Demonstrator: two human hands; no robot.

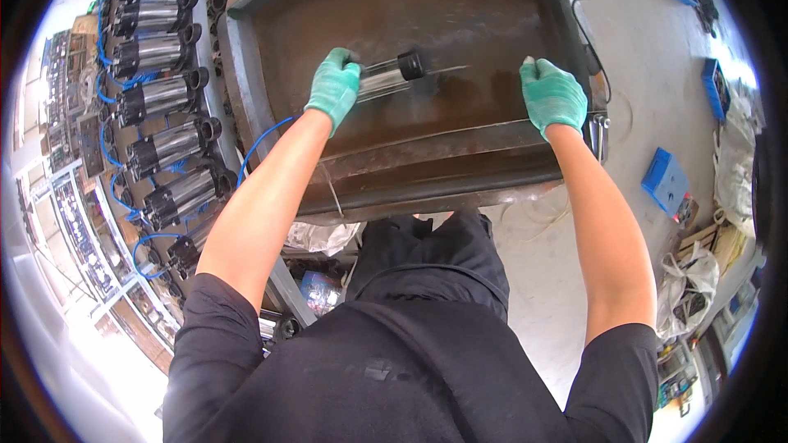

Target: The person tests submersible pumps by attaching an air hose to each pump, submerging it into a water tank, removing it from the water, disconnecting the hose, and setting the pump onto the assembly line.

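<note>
The black shirt [377, 377] lies nearest me. My left hand [335, 86] curls on the silver cylinder [384, 79], jutting rightward from it over the tub [484, 0]; my right hand [553, 95] shows nothing held, its closure unclear. I judge this positioning, next wanting a steady left grip.

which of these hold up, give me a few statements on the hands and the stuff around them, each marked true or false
1. The left hand holds a shiny cylinder. True.
2. The right hand wears a green glove. True.
3. Both hands are touching each other. False: they are well apart.
4. The row of similar cylinders is on the person's right. False: the row is on the left.
5. A blue box lies on the floor to the right. True.
</note>
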